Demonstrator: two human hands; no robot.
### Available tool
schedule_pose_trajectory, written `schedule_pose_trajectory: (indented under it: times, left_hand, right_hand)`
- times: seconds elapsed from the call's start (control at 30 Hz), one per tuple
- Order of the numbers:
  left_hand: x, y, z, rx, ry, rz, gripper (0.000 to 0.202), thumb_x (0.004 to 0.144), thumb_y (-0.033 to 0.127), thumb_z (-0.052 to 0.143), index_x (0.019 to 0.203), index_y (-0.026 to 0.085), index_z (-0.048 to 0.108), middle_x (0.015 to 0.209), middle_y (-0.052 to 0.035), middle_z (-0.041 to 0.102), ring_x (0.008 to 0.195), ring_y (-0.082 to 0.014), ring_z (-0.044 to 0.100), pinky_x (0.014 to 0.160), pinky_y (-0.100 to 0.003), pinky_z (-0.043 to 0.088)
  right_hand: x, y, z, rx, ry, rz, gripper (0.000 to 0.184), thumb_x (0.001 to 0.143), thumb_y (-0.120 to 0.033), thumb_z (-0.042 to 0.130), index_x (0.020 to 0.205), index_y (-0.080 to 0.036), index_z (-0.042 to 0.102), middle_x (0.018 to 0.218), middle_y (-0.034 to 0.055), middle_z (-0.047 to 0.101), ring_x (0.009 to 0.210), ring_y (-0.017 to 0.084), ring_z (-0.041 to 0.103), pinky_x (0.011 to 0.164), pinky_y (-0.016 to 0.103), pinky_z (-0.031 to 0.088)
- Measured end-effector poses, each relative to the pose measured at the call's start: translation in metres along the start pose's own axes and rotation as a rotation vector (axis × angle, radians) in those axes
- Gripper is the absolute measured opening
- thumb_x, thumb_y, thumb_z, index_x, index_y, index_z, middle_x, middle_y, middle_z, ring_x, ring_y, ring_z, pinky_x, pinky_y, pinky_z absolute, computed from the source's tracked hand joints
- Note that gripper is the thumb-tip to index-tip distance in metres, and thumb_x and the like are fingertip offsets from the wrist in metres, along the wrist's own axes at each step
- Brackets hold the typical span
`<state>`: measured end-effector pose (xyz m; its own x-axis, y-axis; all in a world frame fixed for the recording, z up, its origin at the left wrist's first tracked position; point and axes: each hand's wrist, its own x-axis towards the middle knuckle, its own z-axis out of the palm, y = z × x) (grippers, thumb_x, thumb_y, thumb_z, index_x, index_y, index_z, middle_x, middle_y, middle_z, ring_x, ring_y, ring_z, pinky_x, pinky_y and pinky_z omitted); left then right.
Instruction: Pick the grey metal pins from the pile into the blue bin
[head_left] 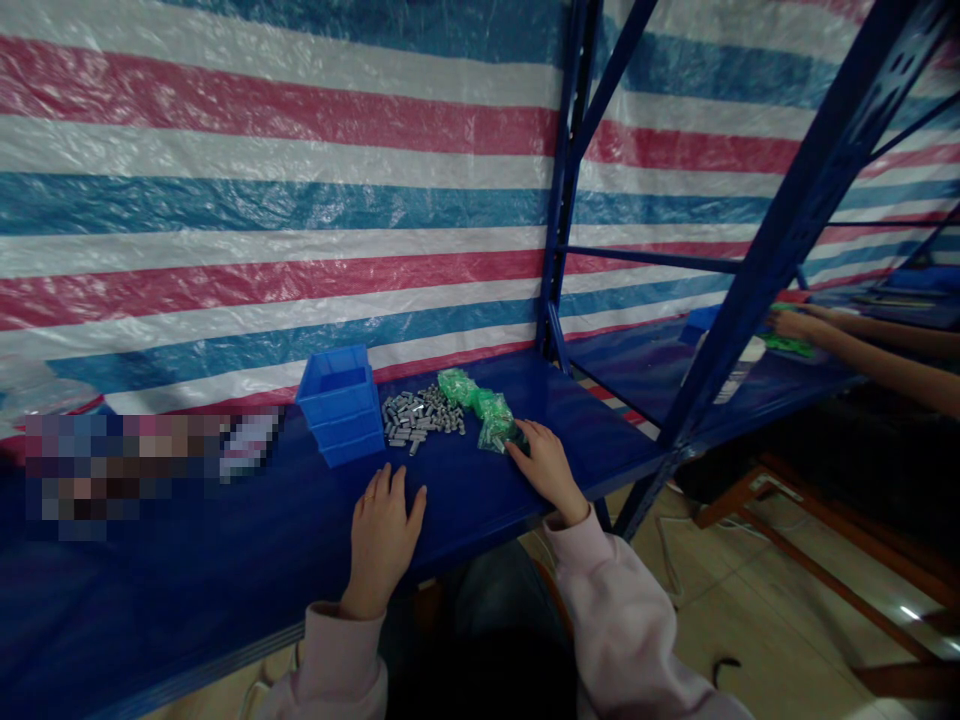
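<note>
My left hand (pixel 383 540) lies flat on the blue table (pixel 480 500), fingers apart and nothing in them. Just beyond its fingertips is a spread of small metal cylinders (pixel 412 418). My right hand (pixel 551 465) is open, its fingertips at the near end of a bunch of clear plastic bags with green in them (pixel 491 418). Whether those fingertips press on the plastic, I cannot tell. Left of the metal pieces stands a stack of blue plastic bins (pixel 346 425); the inside of the top one is mostly hidden.
Blue metal uprights (pixel 562 190) and a slanted post (pixel 750 270) rise right of my place. Past them, another person's arms (pixel 862 345) reach over a second table. A striped plastic sheet (pixel 300 200) hangs behind. At far left a patch (pixel 112 465) is pixelated.
</note>
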<state>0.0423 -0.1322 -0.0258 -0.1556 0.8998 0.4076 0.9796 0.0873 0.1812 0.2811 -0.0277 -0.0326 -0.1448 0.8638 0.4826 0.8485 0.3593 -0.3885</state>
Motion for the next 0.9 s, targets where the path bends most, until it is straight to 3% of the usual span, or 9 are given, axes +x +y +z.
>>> schedule_pose_trajectory:
  times: [0.47,0.6,0.73,0.83,0.9]
  left_hand:
    - [0.0,0.001,0.0,-0.04,-0.009,-0.011,0.047,0.088,0.043,0.039,0.121,0.012,0.053,0.13,-0.0171,0.051,0.121,-0.0315,0.045,0.096,-0.046,0.039]
    - [0.001,-0.004,0.002,-0.176,-0.001,-0.019,0.049,0.087,0.043,0.041,0.123,0.011,0.048,0.129,-0.018,0.05,0.121,-0.0318,0.045,0.098,-0.048,0.038]
    - [0.009,-0.026,-0.008,-0.462,0.173,-0.122,0.055,0.083,0.048,0.047,0.126,0.014,0.04,0.121,-0.0159,0.052,0.11,-0.0295,0.053,0.093,-0.046,0.044]
    - [0.021,-0.047,-0.031,-0.528,0.403,-0.231,0.061,0.077,0.049,0.054,0.124,0.014,0.04,0.113,-0.0136,0.052,0.103,-0.0284,0.055,0.088,-0.045,0.046]
    - [0.033,-0.055,-0.052,-0.51,0.491,-0.237,0.063,0.075,0.048,0.057,0.126,0.013,0.04,0.111,-0.013,0.052,0.102,-0.0276,0.054,0.09,-0.045,0.045]
  right_hand:
    - [0.0,0.002,0.003,-0.001,0.001,-0.002,0.038,0.086,-0.031,0.047,0.12,-0.016,0.056,0.12,0.0141,0.059,0.115,0.026,0.051,0.095,0.043,0.04]
    - [0.0,0.002,0.003,-0.007,-0.008,-0.001,0.039,0.086,-0.032,0.047,0.12,-0.014,0.055,0.12,0.0151,0.058,0.116,0.027,0.05,0.096,0.043,0.039]
    - [0.0,0.002,0.003,-0.008,0.002,-0.015,0.038,0.086,-0.031,0.047,0.12,-0.015,0.055,0.12,0.0143,0.059,0.115,0.026,0.05,0.096,0.042,0.039]
    - [0.0,0.003,0.003,-0.006,0.003,-0.017,0.038,0.086,-0.031,0.047,0.12,-0.016,0.055,0.119,0.014,0.059,0.115,0.026,0.051,0.096,0.042,0.039]
    - [0.0,0.003,0.003,-0.001,0.006,-0.017,0.038,0.086,-0.031,0.047,0.12,-0.016,0.055,0.12,0.0138,0.058,0.115,0.026,0.051,0.096,0.043,0.039]
